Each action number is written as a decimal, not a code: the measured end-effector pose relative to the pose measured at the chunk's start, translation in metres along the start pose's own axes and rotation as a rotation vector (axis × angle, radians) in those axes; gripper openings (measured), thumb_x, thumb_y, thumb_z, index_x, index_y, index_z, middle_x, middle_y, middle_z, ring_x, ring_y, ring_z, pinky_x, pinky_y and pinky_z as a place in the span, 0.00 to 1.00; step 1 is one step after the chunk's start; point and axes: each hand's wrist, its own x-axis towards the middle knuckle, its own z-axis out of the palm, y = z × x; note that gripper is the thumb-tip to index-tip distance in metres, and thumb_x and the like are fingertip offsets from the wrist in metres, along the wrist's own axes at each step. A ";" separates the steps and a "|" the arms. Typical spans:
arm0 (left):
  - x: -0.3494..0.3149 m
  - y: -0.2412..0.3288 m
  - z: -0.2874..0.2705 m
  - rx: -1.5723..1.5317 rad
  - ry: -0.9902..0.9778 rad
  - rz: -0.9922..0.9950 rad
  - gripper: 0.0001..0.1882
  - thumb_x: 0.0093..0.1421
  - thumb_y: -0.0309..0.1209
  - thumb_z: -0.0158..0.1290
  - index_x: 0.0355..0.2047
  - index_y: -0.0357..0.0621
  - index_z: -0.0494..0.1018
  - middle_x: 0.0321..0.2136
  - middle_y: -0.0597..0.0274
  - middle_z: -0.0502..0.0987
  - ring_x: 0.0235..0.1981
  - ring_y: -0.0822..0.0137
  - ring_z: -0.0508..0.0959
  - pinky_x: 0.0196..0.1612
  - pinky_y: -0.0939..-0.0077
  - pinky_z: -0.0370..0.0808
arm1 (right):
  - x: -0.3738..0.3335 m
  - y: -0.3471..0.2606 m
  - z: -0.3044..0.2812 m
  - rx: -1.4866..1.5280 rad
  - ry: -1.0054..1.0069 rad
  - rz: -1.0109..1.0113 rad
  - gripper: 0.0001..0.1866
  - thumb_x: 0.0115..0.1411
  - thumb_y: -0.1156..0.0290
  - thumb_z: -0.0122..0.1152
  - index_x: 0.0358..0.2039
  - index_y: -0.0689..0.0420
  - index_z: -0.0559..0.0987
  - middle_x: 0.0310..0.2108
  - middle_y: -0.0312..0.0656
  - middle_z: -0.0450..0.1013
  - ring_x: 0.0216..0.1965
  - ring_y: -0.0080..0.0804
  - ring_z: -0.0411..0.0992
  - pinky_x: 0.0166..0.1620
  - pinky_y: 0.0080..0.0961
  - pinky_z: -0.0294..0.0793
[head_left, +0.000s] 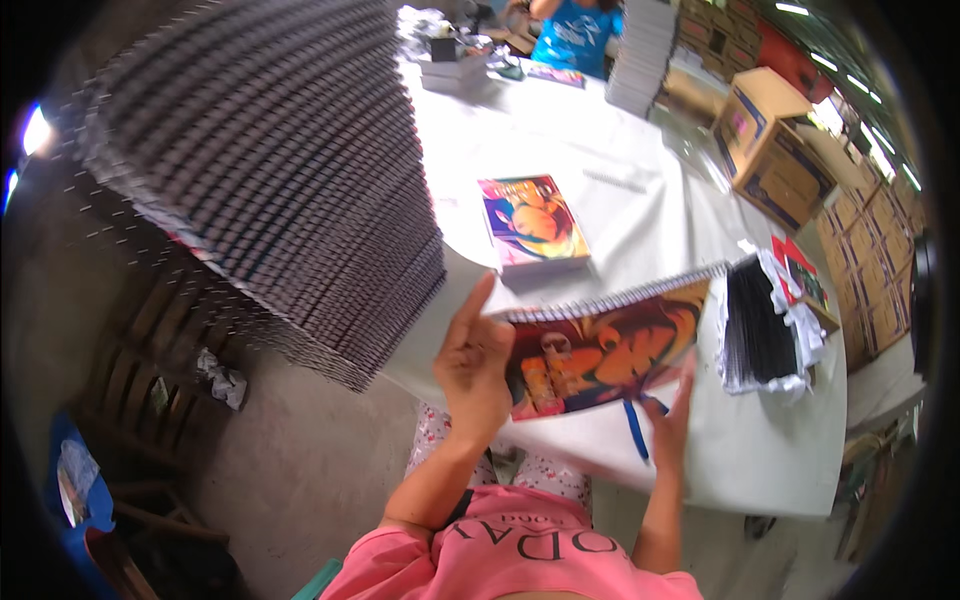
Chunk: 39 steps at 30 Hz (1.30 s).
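Note:
A spiral-bound notebook point(610, 352) with a colourful printed cover is held tilted over the near part of the table. Its wire binding runs along the far edge. My left hand point(472, 372) grips its left end, the index finger stretched up beside the wire. At the lower right corner, my right hand point(670, 425) closes on the notebook. A blue-handled tool point(637, 430) shows by the right fingers; whether they grip it I cannot make out. Just beyond lies a stack of colourful-covered notebooks point(536, 222).
A tall stack of wire-bound notebooks point(280, 180) rises at the left. Black binding wires point(760, 325) in white paper lie right on the white table point(640, 215). Cardboard boxes point(775, 150) stand beyond. Across the table is a person in a blue shirt point(578, 35), beside a tall pile point(640, 55).

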 end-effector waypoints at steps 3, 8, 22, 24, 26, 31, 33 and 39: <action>-0.003 0.033 0.027 -0.202 -0.098 0.010 0.25 0.61 0.23 0.48 0.58 0.35 0.56 0.35 0.60 0.76 0.36 0.77 0.73 0.44 0.84 0.67 | 0.040 -0.047 -0.020 0.639 -0.066 -0.125 0.35 0.50 0.59 0.67 0.54 0.61 0.63 0.53 0.40 0.64 0.53 0.30 0.64 0.56 0.29 0.63; -0.011 0.103 0.018 0.120 -0.228 0.472 0.21 0.60 0.22 0.48 0.54 0.38 0.60 0.47 0.47 0.69 0.42 0.60 0.75 0.49 0.66 0.72 | 0.082 -0.079 -0.021 0.969 -0.045 -0.257 0.16 0.55 0.72 0.62 0.43 0.63 0.72 0.37 0.39 0.74 0.39 0.23 0.72 0.41 0.17 0.71; 0.163 0.268 -0.046 0.489 0.566 0.895 0.33 0.61 0.53 0.44 0.56 0.41 0.61 0.52 0.47 0.65 0.53 0.59 0.65 0.57 0.68 0.58 | 0.275 -0.410 0.094 0.877 -0.699 -0.463 0.13 0.58 0.68 0.58 0.44 0.57 0.76 0.33 0.34 0.73 0.30 0.21 0.67 0.31 0.12 0.66; 0.190 0.272 -0.061 0.580 0.515 0.801 0.33 0.61 0.55 0.42 0.54 0.39 0.63 0.48 0.49 0.69 0.50 0.60 0.68 0.55 0.69 0.60 | 0.258 -0.423 0.116 0.375 -0.595 -0.442 0.16 0.57 0.63 0.59 0.44 0.56 0.76 0.32 0.32 0.74 0.33 0.21 0.69 0.33 0.20 0.68; 0.198 0.271 -0.065 0.591 0.469 0.763 0.32 0.61 0.56 0.40 0.49 0.37 0.68 0.38 0.53 0.75 0.45 0.63 0.71 0.52 0.73 0.62 | 0.254 -0.429 0.132 0.180 -0.571 -0.530 0.18 0.57 0.60 0.60 0.43 0.57 0.77 0.33 0.33 0.74 0.34 0.21 0.70 0.35 0.23 0.68; 0.196 0.266 -0.063 0.553 0.508 0.802 0.31 0.61 0.57 0.41 0.41 0.37 0.71 0.33 0.57 0.75 0.41 0.67 0.72 0.48 0.75 0.64 | 0.265 -0.416 0.162 0.269 -0.678 -0.434 0.20 0.57 0.56 0.58 0.40 0.59 0.78 0.32 0.38 0.76 0.32 0.23 0.73 0.36 0.20 0.68; 0.195 0.265 -0.064 0.531 0.500 0.828 0.30 0.61 0.56 0.42 0.40 0.37 0.72 0.33 0.58 0.75 0.39 0.68 0.72 0.47 0.76 0.65 | 0.266 -0.411 0.170 0.172 -0.449 -0.557 0.24 0.60 0.48 0.50 0.37 0.58 0.80 0.31 0.41 0.77 0.32 0.28 0.74 0.39 0.22 0.69; 0.197 0.262 -0.063 0.524 0.420 0.862 0.27 0.60 0.51 0.47 0.43 0.37 0.69 0.35 0.59 0.74 0.39 0.69 0.71 0.46 0.78 0.65 | 0.274 -0.401 0.178 0.146 -0.130 -0.642 0.34 0.57 0.37 0.41 0.32 0.56 0.82 0.30 0.43 0.78 0.33 0.33 0.75 0.43 0.27 0.67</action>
